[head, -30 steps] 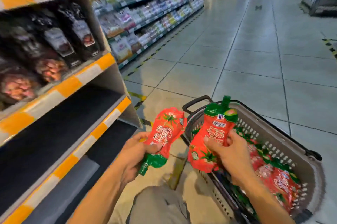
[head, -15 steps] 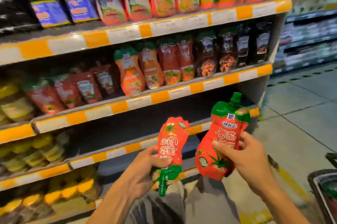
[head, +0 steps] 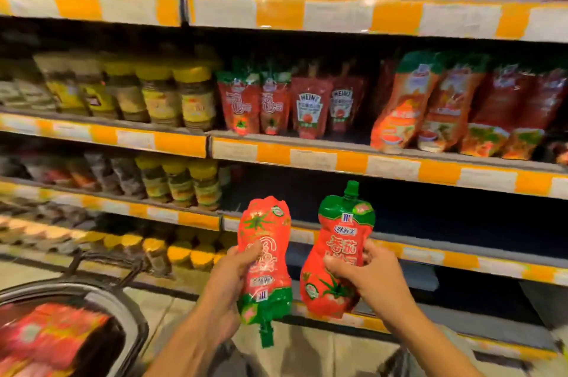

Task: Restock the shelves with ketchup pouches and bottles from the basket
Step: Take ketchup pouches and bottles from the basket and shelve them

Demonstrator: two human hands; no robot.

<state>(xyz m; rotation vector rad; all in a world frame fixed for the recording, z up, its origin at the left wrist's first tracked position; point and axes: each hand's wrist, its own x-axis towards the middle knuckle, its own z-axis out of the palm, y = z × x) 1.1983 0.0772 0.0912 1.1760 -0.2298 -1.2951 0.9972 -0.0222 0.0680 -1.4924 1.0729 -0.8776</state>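
Observation:
My left hand [head: 229, 284] grips a red ketchup pouch [head: 266, 253] upside down, its green spout pointing at the floor. My right hand [head: 367, 276] holds a second red ketchup pouch [head: 339, 241] upright, green cap on top. Both pouches hover in front of a dark, bare shelf level [head: 430, 217] behind an orange and white price rail. On the shelf above stand more ketchup pouches [head: 255, 103]. A grey basket [head: 92, 293] with red packs inside sits at the lower left.
Yellow-lidded jars [head: 172, 94] fill the left shelves, and orange sauce pouches [head: 430, 106] stand at the right on the level above. Another price rail [head: 338, 14] runs across the top. My knees show below my arms, close to the lowest shelf.
My view has swung left from the aisle floor and basket to face the shelves. Both hands kept their pouches and rose toward the bare shelf level; a basket now shows at my left.

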